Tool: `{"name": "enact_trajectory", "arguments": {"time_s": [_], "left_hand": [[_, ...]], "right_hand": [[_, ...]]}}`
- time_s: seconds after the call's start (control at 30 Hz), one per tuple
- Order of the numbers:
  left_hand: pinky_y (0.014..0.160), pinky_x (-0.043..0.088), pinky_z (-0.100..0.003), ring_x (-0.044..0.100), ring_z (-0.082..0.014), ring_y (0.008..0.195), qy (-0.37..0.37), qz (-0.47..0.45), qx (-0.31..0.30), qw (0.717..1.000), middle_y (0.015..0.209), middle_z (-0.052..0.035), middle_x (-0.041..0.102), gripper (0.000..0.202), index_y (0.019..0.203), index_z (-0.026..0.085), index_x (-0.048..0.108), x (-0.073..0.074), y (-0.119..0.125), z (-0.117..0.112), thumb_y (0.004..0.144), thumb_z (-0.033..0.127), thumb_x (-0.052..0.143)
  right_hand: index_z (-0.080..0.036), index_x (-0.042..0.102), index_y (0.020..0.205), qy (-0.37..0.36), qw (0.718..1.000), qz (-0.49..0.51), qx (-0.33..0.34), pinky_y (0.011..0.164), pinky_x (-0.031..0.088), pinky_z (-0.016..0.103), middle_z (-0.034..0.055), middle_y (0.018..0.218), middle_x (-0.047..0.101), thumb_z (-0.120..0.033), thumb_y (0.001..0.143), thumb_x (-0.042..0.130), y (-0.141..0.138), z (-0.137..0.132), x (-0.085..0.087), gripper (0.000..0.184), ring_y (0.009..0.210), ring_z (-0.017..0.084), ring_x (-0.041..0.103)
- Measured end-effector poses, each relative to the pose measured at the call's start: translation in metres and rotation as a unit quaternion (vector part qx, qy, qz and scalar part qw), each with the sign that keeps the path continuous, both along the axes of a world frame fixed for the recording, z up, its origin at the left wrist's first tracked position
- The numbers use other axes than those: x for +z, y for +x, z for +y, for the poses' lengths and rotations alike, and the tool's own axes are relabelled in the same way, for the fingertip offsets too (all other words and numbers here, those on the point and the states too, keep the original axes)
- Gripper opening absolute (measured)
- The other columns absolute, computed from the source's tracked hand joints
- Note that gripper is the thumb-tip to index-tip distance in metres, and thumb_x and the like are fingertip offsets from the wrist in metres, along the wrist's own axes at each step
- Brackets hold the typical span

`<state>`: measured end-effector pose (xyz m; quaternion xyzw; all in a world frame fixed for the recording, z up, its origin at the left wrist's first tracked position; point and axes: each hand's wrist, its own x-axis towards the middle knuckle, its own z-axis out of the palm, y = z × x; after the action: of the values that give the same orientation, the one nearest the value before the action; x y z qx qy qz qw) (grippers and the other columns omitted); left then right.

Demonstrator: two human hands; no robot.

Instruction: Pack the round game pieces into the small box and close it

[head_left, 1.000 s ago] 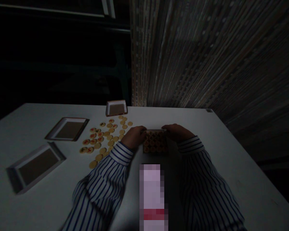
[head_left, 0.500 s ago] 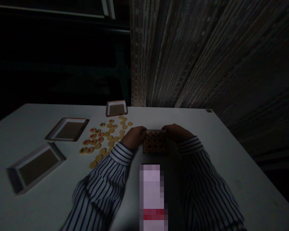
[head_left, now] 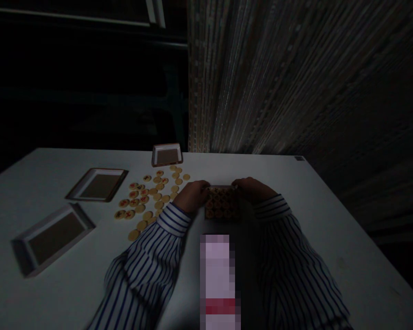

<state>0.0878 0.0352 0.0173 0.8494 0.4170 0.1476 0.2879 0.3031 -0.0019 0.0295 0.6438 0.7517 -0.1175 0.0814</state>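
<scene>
A small box (head_left: 221, 186) sits in front of me on the table, tilted or flat, I cannot tell in the dim light. Rows of round Chinese chess pieces (head_left: 219, 205) with red and dark characters fill it. My left hand (head_left: 192, 196) grips its far left corner, fingers closed. At the far right corner my right hand (head_left: 254, 189) has its fingers closed on the same box. Left of my left hand lie loose chess pieces (head_left: 134, 202), some showing characters and some plain side up. My left forearm covers part of this spread.
Three open box parts with brown insides stand on the white table (head_left: 316, 238): a small one (head_left: 167, 156) at the back, a larger one (head_left: 99, 185) at left, and a pale one (head_left: 57, 236) nearer me. A striped curtain (head_left: 234, 78) hangs behind the table.
The view has shifted very slightly. Both hands stay on the box, and the loose pieces lie as before.
</scene>
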Motion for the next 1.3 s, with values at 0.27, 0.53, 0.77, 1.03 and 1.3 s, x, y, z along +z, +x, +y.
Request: {"name": "enact_trajectory", "arguments": {"time_s": [0.27,0.53,0.77,1.03,1.3], "left_hand": [[0.078,0.045,-0.026,0.062,-0.0173,0.088,0.011,0.002,-0.002,1.0,0.097,-0.0071,0.067,0.03,0.103,0.018,0.061,-0.002,-0.001,0.0,0.082,0.029,0.042],[0.077,0.046,-0.026,0.062,-0.018,0.088,0.015,0.011,-0.003,1.0,0.097,-0.0085,0.067,0.031,0.102,0.016,0.061,0.001,-0.001,0.0,0.081,0.028,0.042],[0.08,0.045,-0.025,0.061,-0.017,0.09,0.008,0.012,0.0,1.0,0.099,-0.0069,0.067,0.03,0.102,0.017,0.062,0.001,-0.001,0.001,0.081,0.026,0.043],[0.075,0.046,-0.027,0.061,-0.0181,0.088,0.031,0.02,0.016,0.999,0.097,-0.0091,0.066,0.029,0.103,0.016,0.061,0.004,-0.001,-0.002,0.08,0.024,0.046],[0.083,0.045,-0.03,0.06,-0.0183,0.09,0.097,-0.011,0.044,0.994,0.103,-0.0096,0.064,0.03,0.107,0.014,0.059,0.023,-0.005,-0.008,0.081,0.024,0.046]], "right_hand": [[-0.018,0.057,0.109,0.009,1.0,0.007,0.006,0.072,0.042,0.025,0.0092,0.098,0.065,-0.021,0.08,0.043,0.003,0.0,-0.006,0.032,0.089,0.018,0.06],[-0.017,0.058,0.109,0.01,1.0,0.001,0.017,0.072,0.042,0.025,0.0095,0.099,0.065,-0.022,0.081,0.044,0.004,0.002,-0.006,0.032,0.089,0.018,0.06],[-0.017,0.058,0.11,0.018,1.0,0.006,0.013,0.074,0.043,0.027,0.0091,0.1,0.065,-0.021,0.081,0.043,0.004,0.002,-0.007,0.032,0.09,0.019,0.06],[-0.017,0.055,0.112,0.062,0.998,0.001,-0.028,0.073,0.042,0.028,0.0109,0.098,0.065,-0.023,0.08,0.043,0.002,-0.005,0.006,0.035,0.089,0.02,0.06],[-0.018,0.058,0.103,0.18,0.983,0.012,-0.028,0.071,0.04,0.027,0.0072,0.096,0.066,-0.026,0.084,0.038,-0.006,-0.014,0.03,0.028,0.084,0.018,0.06]]}}
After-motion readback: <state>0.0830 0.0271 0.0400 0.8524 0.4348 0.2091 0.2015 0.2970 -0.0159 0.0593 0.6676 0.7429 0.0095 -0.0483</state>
